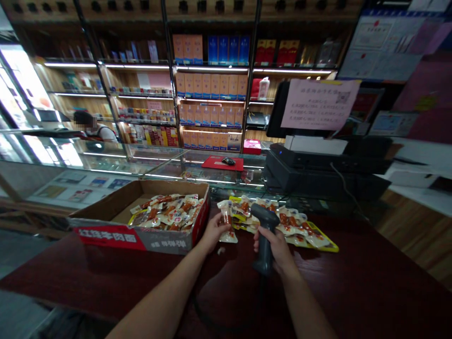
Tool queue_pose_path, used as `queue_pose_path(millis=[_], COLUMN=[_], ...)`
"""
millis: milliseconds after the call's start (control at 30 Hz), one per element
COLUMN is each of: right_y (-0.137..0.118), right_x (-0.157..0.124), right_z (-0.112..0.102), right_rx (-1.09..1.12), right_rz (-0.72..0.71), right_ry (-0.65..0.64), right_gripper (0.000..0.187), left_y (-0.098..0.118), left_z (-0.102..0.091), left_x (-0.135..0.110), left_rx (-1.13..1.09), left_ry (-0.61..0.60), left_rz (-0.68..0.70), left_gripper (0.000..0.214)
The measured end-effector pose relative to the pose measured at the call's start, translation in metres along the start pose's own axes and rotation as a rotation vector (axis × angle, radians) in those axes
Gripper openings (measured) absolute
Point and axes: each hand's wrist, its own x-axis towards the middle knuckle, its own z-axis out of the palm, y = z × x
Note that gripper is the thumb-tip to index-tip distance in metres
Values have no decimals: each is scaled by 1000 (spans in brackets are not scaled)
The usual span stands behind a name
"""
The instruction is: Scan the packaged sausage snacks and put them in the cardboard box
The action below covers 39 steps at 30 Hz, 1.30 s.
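Observation:
My right hand (277, 247) grips the handle of a dark barcode scanner (264, 228), whose head points left over the dark red counter (353, 282). My left hand (213, 230) is closed on a small clear snack packet (228, 223) with red-orange contents, held up just beside the scanner head. Behind both hands lies a loose pile of similar snack packets (293, 226). To the left stands an open cardboard box (141, 235) with several more packets inside.
A black cash register with a screen (318, 169) and a pink paper notice (319, 103) stands at the back right. Glass display cases (106, 160) run behind the counter, with lit shelves of boxed goods (212, 84) beyond. Another person (93, 129) is at the far left.

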Motion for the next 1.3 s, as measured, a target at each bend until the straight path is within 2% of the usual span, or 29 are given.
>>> queue_pose_path(millis=[167, 367, 467, 567, 733, 933, 1033, 1133, 1233, 1300], right_y=[-22, -37, -42, -48, -51, -49, -47, -42, -36, -31], right_x=[1, -5, -10, -15, -20, -21, -22, -22, -20, -19], right_z=[-15, -32, -41, -49, -57, -55, -49, -42, -33, -26], right_rx=[44, 0, -9, 2, 16, -6, -2, -12, -24, -31], right_rz=[-47, -98, -116, -128, -126, -124, -116, -96, -71, -54], right_ry=[39, 90, 106, 124, 138, 110, 98, 89, 63, 41], right_gripper=[26, 27, 27, 28, 29, 27, 27, 28, 27, 27], left_y=[13, 23, 24, 18, 7, 13, 25, 49, 83, 105], left_z=[17, 54, 73, 84, 85, 83, 78, 58, 17, -20], left_x=[21, 68, 83, 85, 77, 70, 65, 62, 66, 71], left_rx=[98, 427, 577, 695, 858, 1112, 1147, 1113, 1119, 1243], left_ry=[12, 103, 168, 202, 207, 195, 180, 175, 228, 269], left_rz=[38, 114, 102, 108, 178, 226, 258, 349, 344, 207], left_gripper=[64, 35, 25, 20, 16, 12, 15, 17, 16, 17])
